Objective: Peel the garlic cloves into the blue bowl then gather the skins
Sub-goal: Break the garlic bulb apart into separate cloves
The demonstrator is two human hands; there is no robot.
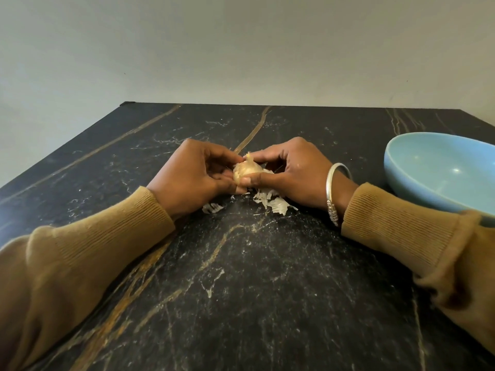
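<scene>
Garlic (247, 170) sits between both hands just above the dark desk (241, 277), in the head view. Left hand (192, 175) cups and grips it; right hand (292, 172) pinches its near side, thumb underneath. Loose skins (273, 200) lie beneath. Blue bowl (417, 183) waits empty, well right. Best to brace with the left and pry cloves apart gently, keeping skins together.
</scene>
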